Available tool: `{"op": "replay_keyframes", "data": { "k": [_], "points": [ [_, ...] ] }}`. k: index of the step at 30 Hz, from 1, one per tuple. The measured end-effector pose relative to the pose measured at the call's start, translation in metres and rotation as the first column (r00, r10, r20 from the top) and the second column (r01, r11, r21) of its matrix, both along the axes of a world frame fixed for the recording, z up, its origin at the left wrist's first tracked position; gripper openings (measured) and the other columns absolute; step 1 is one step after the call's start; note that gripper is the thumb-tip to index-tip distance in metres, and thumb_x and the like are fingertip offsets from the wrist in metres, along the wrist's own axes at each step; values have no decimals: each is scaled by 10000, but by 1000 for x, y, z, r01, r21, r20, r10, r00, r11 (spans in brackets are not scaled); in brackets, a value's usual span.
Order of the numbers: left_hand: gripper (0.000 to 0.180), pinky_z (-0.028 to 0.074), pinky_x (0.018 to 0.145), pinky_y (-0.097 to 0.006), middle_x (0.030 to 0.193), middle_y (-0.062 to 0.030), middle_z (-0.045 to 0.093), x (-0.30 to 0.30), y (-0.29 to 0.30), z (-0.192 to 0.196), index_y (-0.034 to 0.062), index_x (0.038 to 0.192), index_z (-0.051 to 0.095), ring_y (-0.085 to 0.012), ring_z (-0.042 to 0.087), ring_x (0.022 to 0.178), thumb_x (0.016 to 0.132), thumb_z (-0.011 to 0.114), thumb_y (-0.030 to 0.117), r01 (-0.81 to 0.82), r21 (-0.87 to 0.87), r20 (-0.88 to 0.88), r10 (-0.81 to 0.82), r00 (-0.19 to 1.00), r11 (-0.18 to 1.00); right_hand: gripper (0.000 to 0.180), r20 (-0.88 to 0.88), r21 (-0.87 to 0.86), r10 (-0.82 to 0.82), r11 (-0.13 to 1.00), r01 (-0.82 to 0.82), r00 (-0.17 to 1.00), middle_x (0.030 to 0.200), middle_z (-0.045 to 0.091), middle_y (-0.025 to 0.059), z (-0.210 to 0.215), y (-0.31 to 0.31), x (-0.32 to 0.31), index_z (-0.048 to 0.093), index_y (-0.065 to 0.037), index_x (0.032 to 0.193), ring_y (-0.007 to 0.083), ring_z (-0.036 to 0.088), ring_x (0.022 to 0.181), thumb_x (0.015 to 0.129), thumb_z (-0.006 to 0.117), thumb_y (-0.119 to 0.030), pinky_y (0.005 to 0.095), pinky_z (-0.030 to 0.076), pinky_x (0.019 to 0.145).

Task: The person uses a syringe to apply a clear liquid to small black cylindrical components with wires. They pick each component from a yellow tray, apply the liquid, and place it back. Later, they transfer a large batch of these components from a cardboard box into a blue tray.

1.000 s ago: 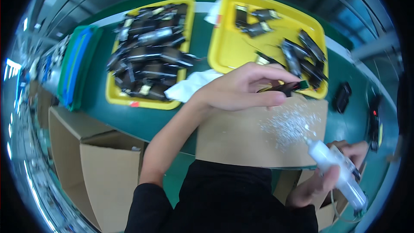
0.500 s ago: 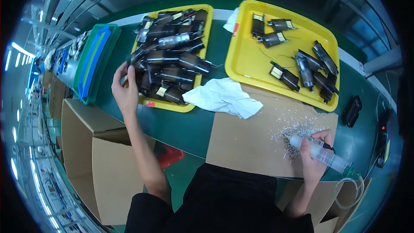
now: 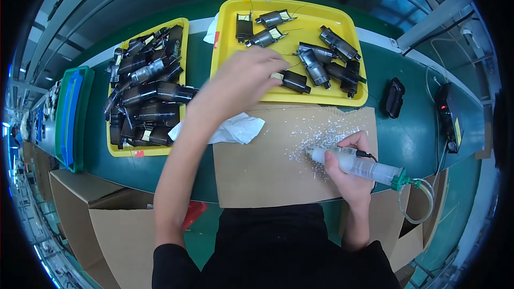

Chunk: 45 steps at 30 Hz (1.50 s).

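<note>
My right hand point(image 3: 349, 179) is wrapped round a translucent dispensing syringe point(image 3: 377, 171) with a green cap and a clear tube. Its white front end points left, over small white bits point(image 3: 316, 147) strewn on a sheet of cardboard point(image 3: 251, 176). My left hand point(image 3: 238, 83), smeared by motion, reaches over the near left part of the right yellow tray point(image 3: 220, 48). Close by its fingertips lies a dark cylindrical motor-like part point(image 3: 294, 82) with a pale label; whether they touch it, or hold anything, is not clear. Several similar parts point(image 3: 313, 67) lie elsewhere in that tray.
The left yellow tray point(image 3: 184, 48) is heaped with dark cylindrical parts. A crumpled white cloth point(image 3: 241, 128) lies partly behind my left forearm. At the right are a black case point(image 3: 393, 98) and a black device point(image 3: 446, 115) with a red light. Green bins point(image 3: 80, 118) stand far left.
My left hand has swung from the left tray's edge to over the right tray. The view has shifted rightward. My right hand still grips the syringe above the white bits.
</note>
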<state>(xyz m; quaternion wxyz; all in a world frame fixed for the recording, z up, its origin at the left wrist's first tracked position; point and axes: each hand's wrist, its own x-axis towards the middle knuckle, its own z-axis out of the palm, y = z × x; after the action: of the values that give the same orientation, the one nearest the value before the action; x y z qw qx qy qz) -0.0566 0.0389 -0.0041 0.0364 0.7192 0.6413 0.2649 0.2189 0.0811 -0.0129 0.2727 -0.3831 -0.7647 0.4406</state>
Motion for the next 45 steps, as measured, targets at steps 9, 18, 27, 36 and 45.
{"op": "replay_keyframes", "data": {
  "k": [9,18,27,36,45],
  "points": [
    [470,469,827,-347,1036,-115,580,8,21,-3,40,1246,536,-242,579,950,789,646,57,-15,46,82,11,997,999,319,44,40,-17,999,15,999,653,587,45,7,4,-1,494,-43,837,92,560,589,699,766,-141,241,444,558],
    [478,484,861,-341,1143,-170,548,7,-19,1,-64,1316,399,-308,605,993,930,439,216,-37,153,913,-156,-376,987,325,-3,95,1,995,-1,1000,660,594,40,13,6,-1,496,-36,847,90,574,591,701,766,-144,230,440,545],
    [684,429,708,-292,1134,-208,526,61,-19,-4,-26,1372,315,-167,506,800,946,447,493,306,201,958,-121,-261,930,462,-430,211,-15,970,117,903,693,579,88,68,5,-7,418,23,888,73,520,557,679,768,-196,180,382,515],
    [1067,437,523,-254,967,-147,576,68,-36,10,-117,1155,517,-161,560,722,645,569,819,385,-45,985,105,-137,922,491,-446,253,-78,945,209,892,703,516,76,79,-9,-29,412,20,872,83,482,549,680,757,-272,192,361,509],
    [952,435,503,-264,888,-174,584,65,-35,2,-130,1073,541,-217,575,763,665,656,722,438,65,971,45,-236,897,492,-409,243,-37,959,148,912,694,508,74,78,-9,-25,406,16,874,83,473,543,685,750,-281,193,355,505]
  ]
}}
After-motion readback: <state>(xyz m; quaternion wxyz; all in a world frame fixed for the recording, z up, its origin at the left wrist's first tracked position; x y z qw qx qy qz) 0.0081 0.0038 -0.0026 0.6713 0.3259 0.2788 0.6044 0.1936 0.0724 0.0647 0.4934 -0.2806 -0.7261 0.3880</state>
